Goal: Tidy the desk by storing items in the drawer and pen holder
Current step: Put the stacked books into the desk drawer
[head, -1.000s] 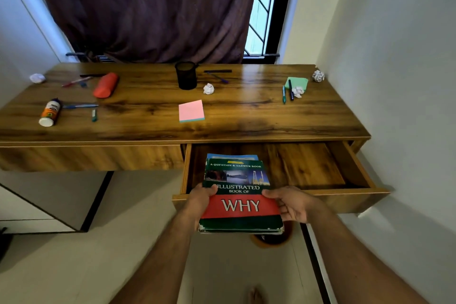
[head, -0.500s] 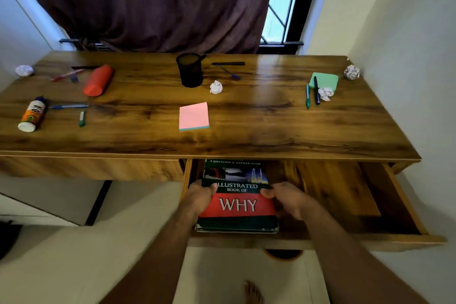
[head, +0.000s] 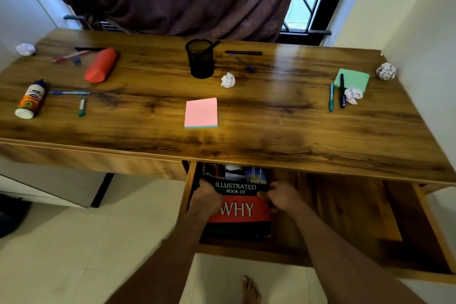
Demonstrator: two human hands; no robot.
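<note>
Sliding deeper under the tabletop (head: 246, 131), the book (head: 238, 202) now lies low in the left part of the open drawer (head: 357, 217), where a second ago it was held up above the drawer's front edge. Its far end is tucked beneath the desk's lip, so the storing of this one item looks almost done; what remains, by my reading, is letting go and drawing the arms back.

Going left to right: the left hand (head: 206, 198) grips the book's left edge, thumb on the cover beside the title and the fingers curled under. The book sits between the two hands, cover up, its long axis running away from the person toward the wall, the red "WHY" band nearer and the picture strip at the far end, so the title reads upright from the person's side. The right hand (head: 281, 196) holds the right edge, its fingers (head: 265, 195) bent round onto the cover. Right of that, the rest of the drawer floor is bare wood.

Much of the task is left on top: a glue bottle (head: 29, 99), several pens, an orange pouch (head: 101, 65), the black mesh pen holder (head: 200, 58) near the back centre, a pink note pad (head: 201, 113), a green note pad (head: 352, 79) and crumpled paper balls. The pen holder seems to hold one pen at most; I cannot tell more.
</note>
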